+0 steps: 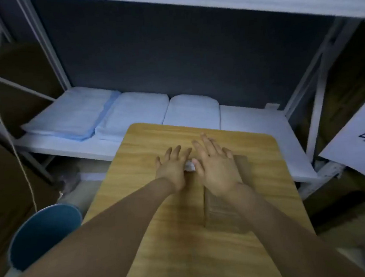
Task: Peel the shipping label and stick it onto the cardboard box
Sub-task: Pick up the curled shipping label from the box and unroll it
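Note:
A brown cardboard box (222,211) lies on the wooden table (163,238), mostly under my forearm and hands. My left hand (173,169) and my right hand (214,168) rest flat on its top, fingers spread, side by side. Between the two hands a small patch of the white shipping label (190,167) shows; the rest of it is hidden beneath the palms. Neither hand grips anything.
A metal shelf (252,119) behind the table holds folded white and blue bundles (77,116). A blue bucket (42,234) stands at the lower left. Cardboard boxes (11,191) crowd the left. A white sheet marked "4-" (361,144) hangs at the right.

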